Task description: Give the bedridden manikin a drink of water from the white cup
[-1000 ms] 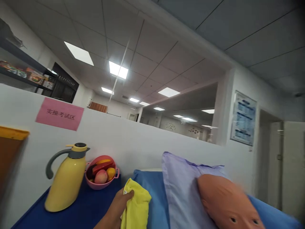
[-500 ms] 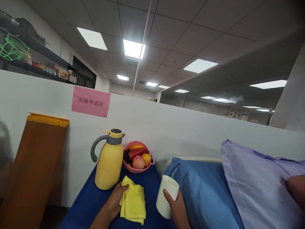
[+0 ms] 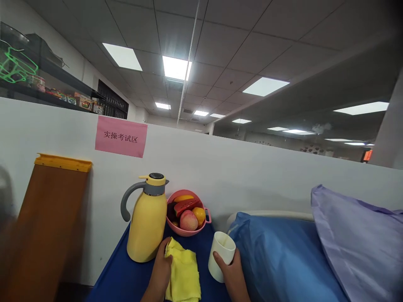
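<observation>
My left hand (image 3: 160, 273) rests closed on a folded yellow cloth (image 3: 185, 277) lying on the blue table top (image 3: 122, 277). My right hand (image 3: 231, 273) is wrapped round a white cup (image 3: 221, 255) standing upright on the same table, beside the cloth. Just behind the cloth stands a yellow thermos jug (image 3: 147, 221) with a grey handle. A pink bowl (image 3: 187, 214) of fruit sits next to the jug, against the white partition.
A bed with a blue sheet (image 3: 277, 260) and a lilac pillow (image 3: 362, 239) lies to the right of the table. A brown board with a yellow top edge (image 3: 47, 218) leans on the white partition (image 3: 239, 176) at the left. A pink paper sign (image 3: 121, 136) hangs on the partition.
The view swung left, away from the manikin head on the pillow. My left hand brought the yellow cloth down onto the table. My right hand came into view with the white cup.
</observation>
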The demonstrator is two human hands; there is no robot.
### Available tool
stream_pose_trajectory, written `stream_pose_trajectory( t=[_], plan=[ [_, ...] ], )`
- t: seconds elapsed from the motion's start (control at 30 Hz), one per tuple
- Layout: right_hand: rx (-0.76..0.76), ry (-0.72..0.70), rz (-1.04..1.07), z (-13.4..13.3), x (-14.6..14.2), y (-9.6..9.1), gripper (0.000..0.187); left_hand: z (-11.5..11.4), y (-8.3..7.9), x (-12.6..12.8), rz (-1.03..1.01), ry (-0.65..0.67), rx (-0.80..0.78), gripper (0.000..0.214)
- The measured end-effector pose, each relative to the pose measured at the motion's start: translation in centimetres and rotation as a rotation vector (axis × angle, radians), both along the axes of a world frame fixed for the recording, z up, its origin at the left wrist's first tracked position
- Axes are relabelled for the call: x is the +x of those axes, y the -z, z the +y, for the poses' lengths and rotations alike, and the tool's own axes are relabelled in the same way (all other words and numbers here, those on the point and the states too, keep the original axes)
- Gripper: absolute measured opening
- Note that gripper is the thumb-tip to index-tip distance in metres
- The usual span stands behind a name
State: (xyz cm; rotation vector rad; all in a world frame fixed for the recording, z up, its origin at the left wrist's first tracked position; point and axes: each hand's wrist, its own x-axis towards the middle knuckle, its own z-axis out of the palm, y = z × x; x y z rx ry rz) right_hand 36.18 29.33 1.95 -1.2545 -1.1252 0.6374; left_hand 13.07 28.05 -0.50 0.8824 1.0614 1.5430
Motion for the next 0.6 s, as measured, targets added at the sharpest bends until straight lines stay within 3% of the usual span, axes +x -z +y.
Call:
stream_pose_trajectory(
  t=[0.23,0.37,0.47,0.6],
  plan=[
    [0.045,-0.023,-0.009,0.6,-0.2,0.5,0.074,1.4,3.4,0.3,0.962,-0.267,0.242,0.063],
    [0.07,-0.017,0.034,1.1,-0.1,0.9,0.075,2.6,4.4,0.6,1.415,-0.302,0.586,0.052],
    [0.083,-0.027,0.081,1.3,0.0,1.0,0.077,3.7,5.0,1.6,1.546,-0.318,0.738,0.043],
    [0.12,-0.002,0.108,1.2,-0.2,0.6,0.071,4.2,5.8,3.0,1.513,-0.254,0.569,0.034]
  ],
)
